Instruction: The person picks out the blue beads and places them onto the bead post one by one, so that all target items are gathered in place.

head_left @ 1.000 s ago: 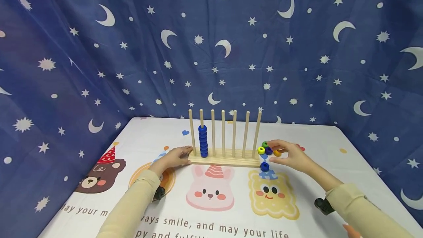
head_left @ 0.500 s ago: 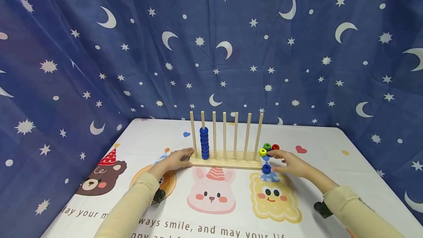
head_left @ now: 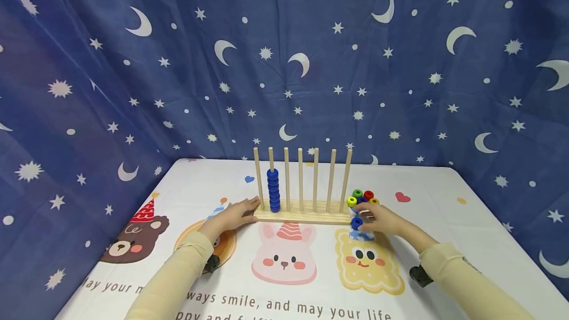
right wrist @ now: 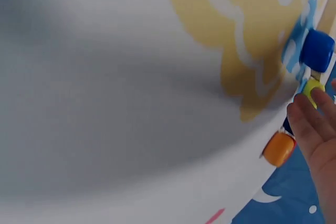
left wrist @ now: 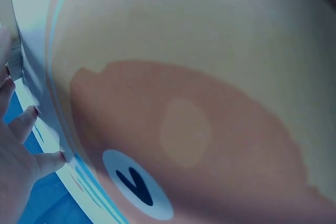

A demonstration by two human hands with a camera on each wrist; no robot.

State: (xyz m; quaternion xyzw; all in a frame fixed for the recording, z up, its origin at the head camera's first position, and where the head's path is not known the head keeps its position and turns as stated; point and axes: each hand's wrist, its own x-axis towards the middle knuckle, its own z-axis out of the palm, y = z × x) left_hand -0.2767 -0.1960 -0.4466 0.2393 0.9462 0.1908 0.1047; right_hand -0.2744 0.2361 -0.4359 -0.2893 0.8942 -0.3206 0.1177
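Note:
A wooden abacus [head_left: 306,216] with several upright pegs stands on the table, a stack of blue beads [head_left: 273,191] on its second peg from the left. My left hand [head_left: 233,215] rests at the left end of the base, thumb toward the front corner; in the left wrist view its fingers are spread. Off the right end lies a single blue bead [head_left: 356,223]. My right hand [head_left: 383,220] is right beside it, index finger above and thumb near its right side. In the right wrist view that blue bead [right wrist: 317,51] sits apart from the extended fingertips [right wrist: 302,106].
Behind the right hand cluster loose beads: yellow [head_left: 352,202], green [head_left: 357,193], red [head_left: 368,195], dark blue and orange [head_left: 374,201]. A printed white cloth [head_left: 284,256] covers the table. A blue curtain [head_left: 284,63] with moons and stars hangs behind.
My right hand has moved left and toward the front, from the bead cluster to the single blue bead, uncovering the red and orange beads. The left hand stays at the abacus base.

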